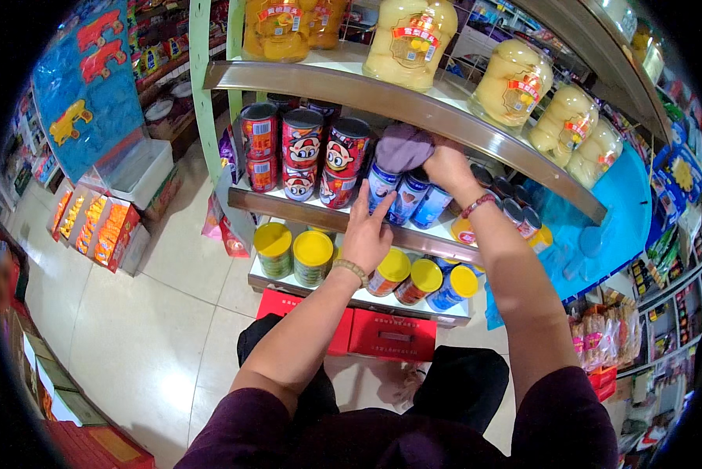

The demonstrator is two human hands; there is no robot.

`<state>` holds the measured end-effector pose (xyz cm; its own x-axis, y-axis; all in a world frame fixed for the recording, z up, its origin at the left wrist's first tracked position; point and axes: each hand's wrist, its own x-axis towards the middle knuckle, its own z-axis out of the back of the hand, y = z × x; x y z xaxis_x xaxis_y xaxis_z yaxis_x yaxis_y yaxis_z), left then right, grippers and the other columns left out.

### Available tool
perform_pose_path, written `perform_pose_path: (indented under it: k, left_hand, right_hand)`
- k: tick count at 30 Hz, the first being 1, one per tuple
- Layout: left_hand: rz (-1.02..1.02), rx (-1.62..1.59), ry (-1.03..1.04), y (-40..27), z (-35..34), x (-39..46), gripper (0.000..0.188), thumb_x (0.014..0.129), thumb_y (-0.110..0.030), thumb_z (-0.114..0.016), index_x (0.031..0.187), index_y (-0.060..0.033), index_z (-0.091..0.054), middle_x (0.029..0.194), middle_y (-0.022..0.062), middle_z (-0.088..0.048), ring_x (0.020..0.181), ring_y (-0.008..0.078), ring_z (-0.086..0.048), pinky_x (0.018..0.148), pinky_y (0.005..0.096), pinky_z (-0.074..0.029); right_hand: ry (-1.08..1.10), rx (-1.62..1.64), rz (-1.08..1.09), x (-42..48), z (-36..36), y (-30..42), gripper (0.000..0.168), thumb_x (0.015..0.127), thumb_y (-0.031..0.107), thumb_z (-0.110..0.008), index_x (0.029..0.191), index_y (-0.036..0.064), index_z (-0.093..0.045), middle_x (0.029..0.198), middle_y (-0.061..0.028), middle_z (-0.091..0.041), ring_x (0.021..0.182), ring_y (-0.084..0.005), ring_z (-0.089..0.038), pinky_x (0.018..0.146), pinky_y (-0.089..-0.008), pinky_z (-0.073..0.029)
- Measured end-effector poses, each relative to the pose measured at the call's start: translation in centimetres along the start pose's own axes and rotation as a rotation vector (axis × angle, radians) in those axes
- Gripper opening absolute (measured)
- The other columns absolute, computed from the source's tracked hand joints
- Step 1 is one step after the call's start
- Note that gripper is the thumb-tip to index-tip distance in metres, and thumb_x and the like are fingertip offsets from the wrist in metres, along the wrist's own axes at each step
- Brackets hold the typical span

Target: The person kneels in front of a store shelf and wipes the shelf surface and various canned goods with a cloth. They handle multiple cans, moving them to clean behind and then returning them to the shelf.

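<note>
My right hand (449, 167) grips a purple-grey cloth (402, 148), which lies over the tops of blue-and-white cans (411, 199) on the middle shelf. At the front of the leftmost of these cans is my left hand (367, 231), fingers spread and fingertips against or close to it. It holds nothing. Red cans with cartoon faces (302, 146) stand stacked two high to the left of the blue ones. The cloth hides part of the can tops, and my right fingertips are largely covered by it.
Large jars of fruit (411, 47) stand on the shelf above, behind a metal shelf edge (351, 88). Yellow-lidded cans (313, 252) line the bottom shelf. Red boxes (392, 335) lie on the floor below. Small dark-topped cans (512, 208) and blue plastic sheeting (609, 223) are at right.
</note>
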<state>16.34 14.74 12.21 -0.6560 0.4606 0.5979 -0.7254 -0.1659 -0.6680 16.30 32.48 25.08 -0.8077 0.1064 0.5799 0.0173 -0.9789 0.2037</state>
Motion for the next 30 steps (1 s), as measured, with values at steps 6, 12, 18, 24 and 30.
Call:
perform_pose_path:
  k: [6,12,18,24,30]
  left_hand:
    - [0.024,-0.043,0.037,-0.4,0.1,0.1,0.061,0.075,-0.002,-0.056,0.133,-0.0168,-0.048,0.149,0.0266,-0.017,0.130,0.0441,-0.031,0.107,0.0444,-0.030]
    - [0.028,-0.042,-0.038,-0.2,0.0,-0.2,0.061,0.074,-0.001,-0.057,0.132,-0.0167,-0.049,0.148,0.0266,-0.017,0.131,0.0440,-0.030,0.107,0.0448,-0.029]
    - [0.030,-0.025,0.025,-0.5,0.2,-0.2,0.060,0.073,0.000,-0.058,0.131,-0.0130,-0.048,0.149,0.0274,-0.014,0.132,0.0438,-0.028,0.109,0.0450,-0.028]
    - [0.008,0.008,0.008,-0.4,-0.1,0.1,0.059,0.074,-0.001,-0.057,0.131,-0.0124,-0.049,0.148,0.0282,-0.014,0.131,0.0442,-0.028,0.108,0.0455,-0.029]
    - [0.016,0.005,0.019,-0.4,0.0,0.0,0.057,0.075,-0.001,-0.056,0.130,-0.0121,-0.050,0.148,0.0276,-0.016,0.130,0.0446,-0.029,0.107,0.0460,-0.030]
  right_hand:
    - [0.139,-0.328,-0.115,3.0,-1.7,-1.1,0.050,0.077,0.030,-0.060,0.122,0.008,-0.055,0.124,-0.0192,-0.055,0.117,-0.0349,-0.051,0.098,-0.0413,-0.040]
    - [0.603,-0.225,-0.132,3.9,-0.5,3.0,0.070,0.075,0.046,-0.059,0.133,0.008,-0.046,0.136,-0.0197,-0.045,0.126,-0.0344,-0.042,0.105,-0.0420,-0.034]
    - [0.471,-0.285,-0.117,3.5,-1.1,1.9,0.064,0.074,0.045,-0.063,0.126,0.008,-0.054,0.135,-0.0193,-0.046,0.126,-0.0354,-0.042,0.105,-0.0416,-0.035]
    - [0.268,-0.204,-0.007,3.1,-2.2,0.5,0.055,0.073,0.043,-0.066,0.117,0.011,-0.062,0.119,-0.0184,-0.059,0.114,-0.0339,-0.053,0.098,-0.0409,-0.040]
    - [0.152,-0.094,0.038,3.7,-0.9,-2.1,0.053,0.085,0.047,-0.055,0.122,0.009,-0.056,0.127,-0.0178,-0.054,0.119,-0.0297,-0.049,0.101,-0.0376,-0.036]
